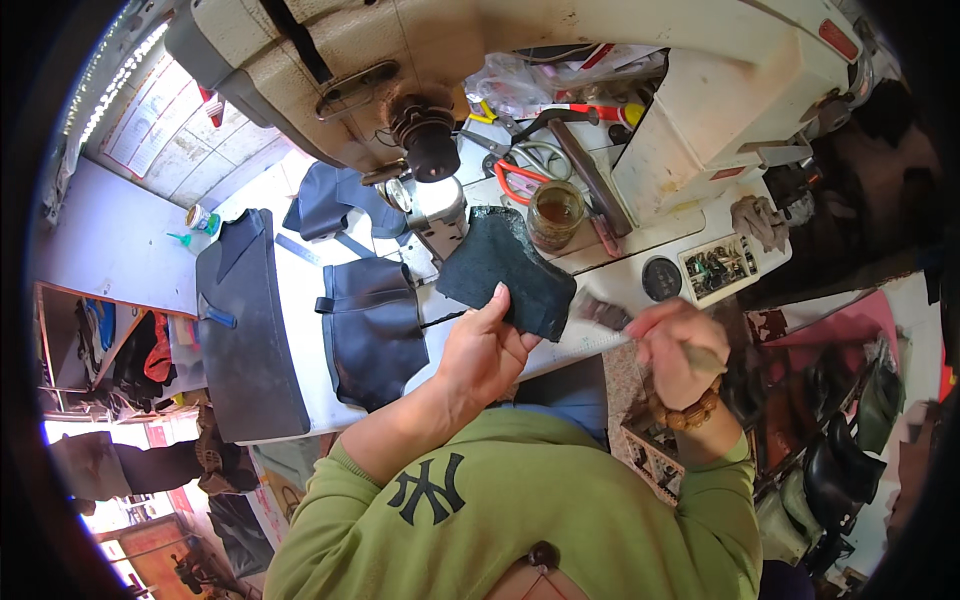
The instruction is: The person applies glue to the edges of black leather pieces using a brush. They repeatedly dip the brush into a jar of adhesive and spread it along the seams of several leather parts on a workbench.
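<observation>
My left hand (492, 340) is closed on the lower edge of a dark leather piece (500, 262), thumb on top. The piece is held over the front of the white table and has a curved cut-out and a wet-looking upper rim. My right hand (680, 350), blurred by motion, grips a brush (603, 310) whose bristle end points left, just off the piece's right corner. An open glass jar (556, 215) with brownish contents stands behind the piece. A black leather shoe upper (372, 330) lies to the left of my left hand.
A large sewing machine (340, 90) arches over the table. Pliers (522, 180), a hammer (590, 180) and scissors lie behind the jar. A parts box (720, 268) and a round black lid (661, 278) sit at right. A black mat (250, 340) covers the table's left part.
</observation>
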`<state>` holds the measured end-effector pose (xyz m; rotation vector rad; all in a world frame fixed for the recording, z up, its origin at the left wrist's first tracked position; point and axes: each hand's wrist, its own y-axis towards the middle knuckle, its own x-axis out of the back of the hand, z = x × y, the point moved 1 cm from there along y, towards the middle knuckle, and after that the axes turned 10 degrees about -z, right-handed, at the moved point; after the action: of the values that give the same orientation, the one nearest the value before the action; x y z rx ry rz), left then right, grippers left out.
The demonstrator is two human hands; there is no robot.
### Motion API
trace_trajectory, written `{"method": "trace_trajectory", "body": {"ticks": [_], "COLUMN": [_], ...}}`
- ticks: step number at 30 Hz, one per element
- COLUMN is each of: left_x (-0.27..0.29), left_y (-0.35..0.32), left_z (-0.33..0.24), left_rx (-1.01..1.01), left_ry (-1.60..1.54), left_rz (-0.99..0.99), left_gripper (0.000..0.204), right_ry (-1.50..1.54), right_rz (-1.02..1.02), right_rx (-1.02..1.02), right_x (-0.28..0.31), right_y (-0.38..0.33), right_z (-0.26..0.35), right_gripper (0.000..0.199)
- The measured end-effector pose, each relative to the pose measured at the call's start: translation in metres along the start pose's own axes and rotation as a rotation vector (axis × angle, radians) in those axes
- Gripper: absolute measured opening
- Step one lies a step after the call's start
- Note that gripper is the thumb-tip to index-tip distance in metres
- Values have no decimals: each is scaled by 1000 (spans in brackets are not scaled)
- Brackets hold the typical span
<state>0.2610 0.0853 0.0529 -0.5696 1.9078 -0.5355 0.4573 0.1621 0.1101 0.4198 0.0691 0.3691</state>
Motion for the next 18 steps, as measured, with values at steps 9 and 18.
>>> {"method": "trace_trajectory", "body": {"ticks": [9,18], "left_x": [1,1], "left_y": [-6,-10], "left_z": [-2,-4], "left_rx": [6,-30], "left_ry": [3,14], "left_rz": [53,111], "left_gripper": [38,36], "right_ry": [188,220], "right_rz": [-112,-98], "right_rx": [-114,-98], "right_x": [-1,0], "right_y": [10,17], "right_z": [-11,-11], "right_gripper": [17,15]}}
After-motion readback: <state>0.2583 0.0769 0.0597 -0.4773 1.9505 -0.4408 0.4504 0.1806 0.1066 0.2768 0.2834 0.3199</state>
